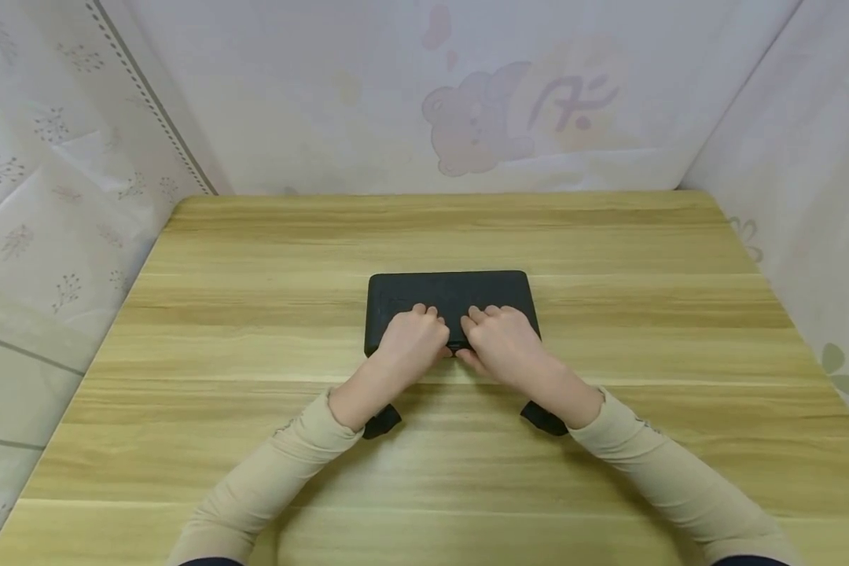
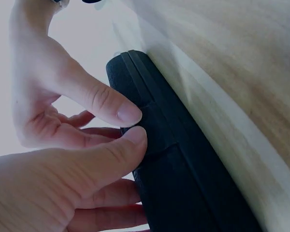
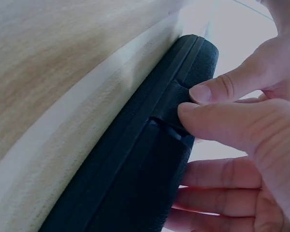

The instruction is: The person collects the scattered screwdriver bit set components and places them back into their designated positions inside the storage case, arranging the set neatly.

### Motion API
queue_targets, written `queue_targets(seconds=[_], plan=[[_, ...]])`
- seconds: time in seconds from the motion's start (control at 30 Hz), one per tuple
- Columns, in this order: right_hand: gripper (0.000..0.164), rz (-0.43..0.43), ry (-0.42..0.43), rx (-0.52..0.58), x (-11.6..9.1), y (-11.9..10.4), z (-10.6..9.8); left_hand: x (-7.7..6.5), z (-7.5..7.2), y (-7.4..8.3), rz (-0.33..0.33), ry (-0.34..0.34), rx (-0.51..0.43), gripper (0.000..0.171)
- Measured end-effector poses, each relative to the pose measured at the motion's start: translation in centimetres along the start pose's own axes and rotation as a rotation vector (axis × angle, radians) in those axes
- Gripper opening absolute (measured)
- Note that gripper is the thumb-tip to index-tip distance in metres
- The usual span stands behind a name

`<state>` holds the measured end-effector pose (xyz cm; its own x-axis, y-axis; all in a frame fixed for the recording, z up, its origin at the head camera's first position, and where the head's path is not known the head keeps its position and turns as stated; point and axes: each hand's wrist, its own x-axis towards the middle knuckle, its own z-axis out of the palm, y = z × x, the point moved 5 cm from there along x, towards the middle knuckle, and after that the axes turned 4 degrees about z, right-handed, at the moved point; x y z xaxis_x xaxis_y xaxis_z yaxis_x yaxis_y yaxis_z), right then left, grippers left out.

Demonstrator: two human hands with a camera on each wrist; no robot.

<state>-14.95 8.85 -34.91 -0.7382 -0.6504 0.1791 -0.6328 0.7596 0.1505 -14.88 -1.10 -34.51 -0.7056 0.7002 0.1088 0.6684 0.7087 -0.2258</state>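
Note:
A flat black case (image 1: 449, 289) lies on the table with its long front side toward me. Midway along that side is a latch tab (image 3: 170, 104), which also shows in the left wrist view. My left hand (image 1: 413, 342) grips the front edge, fingers over the top and thumb at the latch. Close to its right, my right hand (image 1: 504, 343) holds the same edge in a mirrored way, its thumb also on the latch. In both wrist views the two thumb tips sit side by side on the tab. The case's inside is hidden.
The wood-grain table (image 1: 453, 479) reaches out around the case on all sides. Pale printed curtains (image 1: 311, 102) hang behind it and at both sides. Black pieces (image 1: 382, 422) show under both wrists.

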Motion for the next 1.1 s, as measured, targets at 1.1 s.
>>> queue_targets(seconds=[1.1], plan=[[0.028,-0.005,-0.018,0.018,0.3,0.4,-0.1,0.2,0.6,-1.7,0.044,0.001,-0.15,0.028]])
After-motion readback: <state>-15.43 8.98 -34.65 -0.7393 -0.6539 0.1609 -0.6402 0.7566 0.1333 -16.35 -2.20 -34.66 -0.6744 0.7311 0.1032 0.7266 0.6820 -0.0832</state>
